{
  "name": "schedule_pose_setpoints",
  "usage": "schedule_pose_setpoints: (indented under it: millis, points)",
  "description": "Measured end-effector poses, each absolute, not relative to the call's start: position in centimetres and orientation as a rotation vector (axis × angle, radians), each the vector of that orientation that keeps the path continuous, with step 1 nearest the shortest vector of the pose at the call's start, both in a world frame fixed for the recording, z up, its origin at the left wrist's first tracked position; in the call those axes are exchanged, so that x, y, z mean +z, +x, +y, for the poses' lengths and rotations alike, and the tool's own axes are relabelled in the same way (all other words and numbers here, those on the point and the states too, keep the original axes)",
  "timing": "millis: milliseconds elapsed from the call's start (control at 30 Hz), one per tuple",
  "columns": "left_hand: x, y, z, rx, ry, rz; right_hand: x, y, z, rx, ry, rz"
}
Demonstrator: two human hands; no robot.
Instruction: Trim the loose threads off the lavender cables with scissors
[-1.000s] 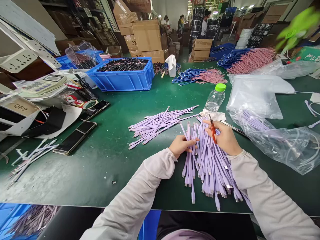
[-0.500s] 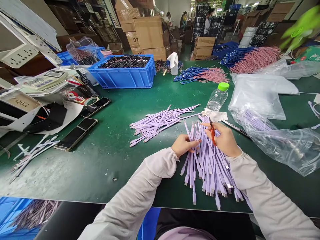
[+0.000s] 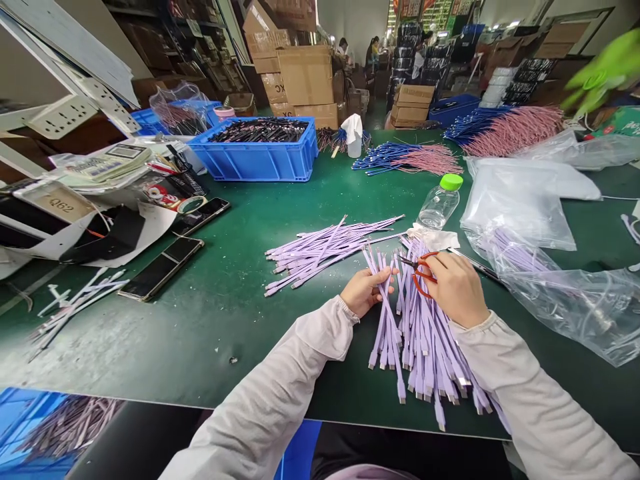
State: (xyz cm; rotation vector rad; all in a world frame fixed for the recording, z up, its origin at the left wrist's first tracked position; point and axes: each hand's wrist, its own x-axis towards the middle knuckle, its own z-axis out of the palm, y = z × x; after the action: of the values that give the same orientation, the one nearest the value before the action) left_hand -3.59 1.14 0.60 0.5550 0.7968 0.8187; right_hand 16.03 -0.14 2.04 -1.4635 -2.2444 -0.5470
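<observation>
My left hand [image 3: 369, 291] is closed on a few purple cables [image 3: 386, 333], whose frayed upper ends stick up past my fingers and whose metal plugs hang toward me. In my right hand [image 3: 457, 287] is a pair of red-handled pliers or nippers [image 3: 421, 272], its dark jaws pointing left at the cable tops. Beneath both hands a thick pile of purple cables [image 3: 430, 347] fans out, plugs toward the table's front edge. A second, looser bunch of purple cables [image 3: 320, 250] lies to the left of my left hand.
A clear bottle with a green cap [image 3: 440, 203] stands beyond my right hand, by a white tissue [image 3: 435, 237]. Plastic bags [image 3: 520, 200] lie right. A blue crate [image 3: 260, 159] of black cables stands at the back; phones [image 3: 163, 267] lie left.
My right hand has turned the tool so its jaws point left and its red handles show apart. My left hand has shifted slightly with its cables. The view has tilted a little.
</observation>
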Motion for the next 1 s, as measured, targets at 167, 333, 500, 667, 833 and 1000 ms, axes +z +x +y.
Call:
schedule_pose_setpoints:
  millis: [167,333,500,667,833,1000]
  points:
    - [0.6,-3.7,1.1,0.814,0.533,0.777,2.2,16.0,-0.3,-0.629,-1.516,-2.259]
    - [0.6,-3.8,1.1,0.812,0.550,0.761,1.8,16.0,-0.3,-0.647,-1.523,-2.230]
    - [0.7,-3.7,1.0,0.816,0.580,0.774,1.1,16.2,-0.1,-0.619,-1.572,-2.127]
    - [1.2,-3.5,0.8,0.852,0.634,0.886,0.9,16.4,0.3,-0.343,-1.486,-2.066]
    - [1.1,-3.4,0.7,0.908,0.641,0.911,1.7,15.5,0.3,0.112,-1.386,-1.987]
    - [0.6,-3.0,0.6,0.784,0.726,0.804,3.1,13.7,-0.3,1.087,-1.213,-1.709]
